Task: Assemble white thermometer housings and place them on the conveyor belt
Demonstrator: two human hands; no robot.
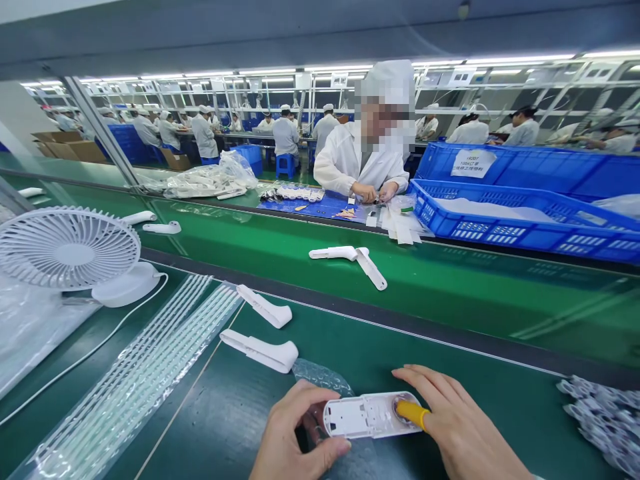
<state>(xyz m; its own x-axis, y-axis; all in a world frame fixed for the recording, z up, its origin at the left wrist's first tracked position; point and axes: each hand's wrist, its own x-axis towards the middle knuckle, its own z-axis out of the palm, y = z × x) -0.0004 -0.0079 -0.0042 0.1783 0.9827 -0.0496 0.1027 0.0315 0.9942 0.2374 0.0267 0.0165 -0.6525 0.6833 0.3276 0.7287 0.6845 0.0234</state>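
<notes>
Factory line, green bench (pixel 450 360) beside a green belt (pixel 450 287), rows of white-coated workers behind.

At the near edge, a white casing (pixel 367 415) lying flat on bubble wrap (pixel 320 377), set between both hands: left hand (pixel 295 437) at its left end, thumb and fingers curled around the edge, gripping it; right hand (pixel 450 420) over its right end, index finger in a yellow cot (pixel 413 412) pressed onto the round part there, other fingers spread, nothing clasped. Two white handles (pixel 263 330) just beyond on the bench, two more (pixel 350 260) on the belt. White fan (pixel 70 250) and strips (pixel 145 373) to the left. Across the belt, a co-worker (pixel 360 163) in white, hands at a blue mat (pixel 320 205), blue crates (pixel 525 207) alongside.
</notes>
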